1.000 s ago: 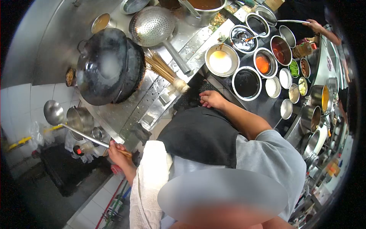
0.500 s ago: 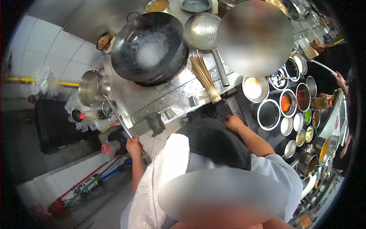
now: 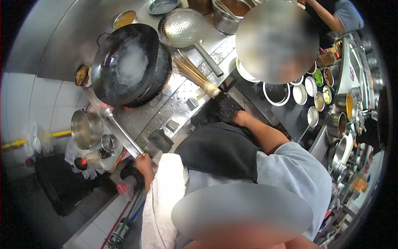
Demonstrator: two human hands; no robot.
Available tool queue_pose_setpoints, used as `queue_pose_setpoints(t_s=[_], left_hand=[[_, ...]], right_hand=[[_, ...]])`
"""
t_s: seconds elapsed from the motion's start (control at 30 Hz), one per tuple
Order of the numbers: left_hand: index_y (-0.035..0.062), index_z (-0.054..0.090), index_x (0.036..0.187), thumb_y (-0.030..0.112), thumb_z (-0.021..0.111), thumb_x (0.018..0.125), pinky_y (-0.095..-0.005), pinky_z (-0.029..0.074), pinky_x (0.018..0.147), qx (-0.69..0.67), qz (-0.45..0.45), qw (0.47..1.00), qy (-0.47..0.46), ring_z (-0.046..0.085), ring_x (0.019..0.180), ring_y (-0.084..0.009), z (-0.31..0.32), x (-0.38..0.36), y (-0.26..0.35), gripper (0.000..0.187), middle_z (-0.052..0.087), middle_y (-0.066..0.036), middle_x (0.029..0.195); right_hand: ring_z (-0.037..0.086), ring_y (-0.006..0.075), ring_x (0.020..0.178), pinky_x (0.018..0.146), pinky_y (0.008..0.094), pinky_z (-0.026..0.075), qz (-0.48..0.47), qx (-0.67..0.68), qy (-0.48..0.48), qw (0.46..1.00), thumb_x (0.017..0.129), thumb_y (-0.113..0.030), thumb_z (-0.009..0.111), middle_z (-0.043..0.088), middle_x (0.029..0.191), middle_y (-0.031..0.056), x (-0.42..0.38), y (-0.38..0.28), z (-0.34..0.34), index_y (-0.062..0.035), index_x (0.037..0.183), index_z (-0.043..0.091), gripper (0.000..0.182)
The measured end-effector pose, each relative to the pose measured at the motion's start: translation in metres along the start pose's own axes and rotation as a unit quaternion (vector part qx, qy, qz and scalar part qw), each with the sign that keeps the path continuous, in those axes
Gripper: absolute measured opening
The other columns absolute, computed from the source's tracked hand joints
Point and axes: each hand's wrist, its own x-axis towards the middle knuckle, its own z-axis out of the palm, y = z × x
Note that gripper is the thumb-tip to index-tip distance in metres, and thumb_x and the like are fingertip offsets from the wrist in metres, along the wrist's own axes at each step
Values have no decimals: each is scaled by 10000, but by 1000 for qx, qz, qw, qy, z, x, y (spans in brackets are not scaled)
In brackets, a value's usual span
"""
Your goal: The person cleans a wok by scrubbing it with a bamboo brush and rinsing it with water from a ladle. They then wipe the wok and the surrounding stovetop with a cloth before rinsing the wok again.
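My left hand (image 3: 145,163) is closed around the handle of a long metal ladle (image 3: 125,136), whose bowl end rests or hovers at the stove's left edge. Up and right of that end, a black wok (image 3: 120,68) sits tilted on the burner, with pale vapour or shine inside it. My right hand (image 3: 240,119) is closed at the edge of a dark speckled surface (image 3: 219,108) in front of my apron; what its fingers hold is hidden. Just above lies a bamboo wok brush (image 3: 195,74). A perforated strainer (image 3: 182,29) with a thick handle lies beyond it.
A steel pot (image 3: 86,128) and a red-capped bottle (image 3: 93,157) stand at the left. Several seasoning bowls (image 3: 299,94) crowd the right counter. A pot of brown liquid (image 3: 230,16) is at the back. A co-worker's arm (image 3: 325,14) shows at top right.
My view has turned, shifting the wok, strainer and brush leftward in the picture. My left hand still grips the ladle, whose bowl end is now nearer the wok. My right hand stays closed.
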Motion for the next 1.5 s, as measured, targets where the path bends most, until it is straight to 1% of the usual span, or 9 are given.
queue_pose_setpoints(t_s=[0.23, 0.33, 0.47, 0.7, 0.87, 0.97, 1.03, 1.33, 1.5], left_hand=[[-44, 545, 962, 265, 693, 840, -335, 459, 568, 70, 11, 997, -32, 576, 628, -198, -1, 3, 11, 364, 593, -111, 762], [-53, 544, 1006, 280, 699, 845, -333, 472, 587, 89, 14, 995, -41, 590, 658, -200, -3, -1, 13, 401, 606, -121, 797], [-66, 543, 1064, 299, 707, 852, -330, 488, 611, 116, 16, 992, -50, 608, 698, -203, -6, -5, 8, 452, 622, -135, 844], [-88, 504, 1176, 292, 728, 849, -314, 495, 647, 154, -3, 983, -95, 615, 741, -196, -16, -22, 21, 549, 632, -141, 885], [-76, 497, 1195, 255, 750, 836, -286, 473, 650, 34, 86, 995, -44, 562, 736, -156, -4, -17, -19, 549, 585, -86, 838], [-66, 492, 1207, 222, 745, 845, -265, 463, 646, -102, -63, 983, -135, 532, 719, -127, 1, 44, -109, 528, 565, -55, 820], [-56, 489, 1214, 213, 741, 850, -254, 454, 637, -131, -7, 983, -127, 526, 715, -113, -5, 8, -84, 518, 562, -45, 817], [-22, 493, 1223, 174, 670, 894, -231, 425, 618, -173, 39, 980, -91, 510, 695, -91, -27, -46, -34, 422, 560, -21, 819], [-17, 556, 1139, 149, 635, 899, -244, 439, 696, -225, 95, 968, -57, 520, 758, -105, -46, -25, -76, 302, 589, -33, 869]], right_hand=[[650, 347, 896, 786, 455, 523, -7, 0, 1, 1000, 869, -268, 470, 683, 961, 174, -35, -19, -1, -36, 879, 673, 309], [656, 347, 883, 774, 457, 523, -35, -7, 53, 998, 865, -262, 462, 688, 932, 161, -2, 36, 93, -63, 876, 699, 310], [658, 357, 877, 778, 456, 523, -80, -81, -11, 993, 850, -263, 466, 693, 926, 162, -13, 63, 116, -80, 875, 720, 314], [661, 358, 890, 781, 445, 526, 28, -12, -70, 997, 755, -278, 532, 698, 933, 168, -21, 49, 129, -84, 821, 739, 291], [666, 354, 866, 768, 448, 528, -19, -68, -55, 996, 728, -295, 552, 701, 889, 167, -22, 35, 131, -98, 770, 744, 278], [670, 347, 859, 765, 443, 530, -72, -146, -84, 983, 732, -285, 554, 703, 885, 166, -19, 33, 141, -97, 770, 746, 271], [673, 341, 864, 767, 437, 531, -151, -198, -99, 963, 738, -266, 552, 703, 890, 169, -14, 40, 157, -86, 782, 745, 268], [660, 351, 906, 789, 440, 521, -65, -100, -60, 991, 758, -287, 559, 703, 947, 159, -20, 4, 169, -91, 835, 749, 284], [657, 348, 916, 800, 438, 520, -29, -118, -58, 991, 767, -292, 555, 700, 958, 164, -19, -3, 163, -88, 842, 748, 290]])
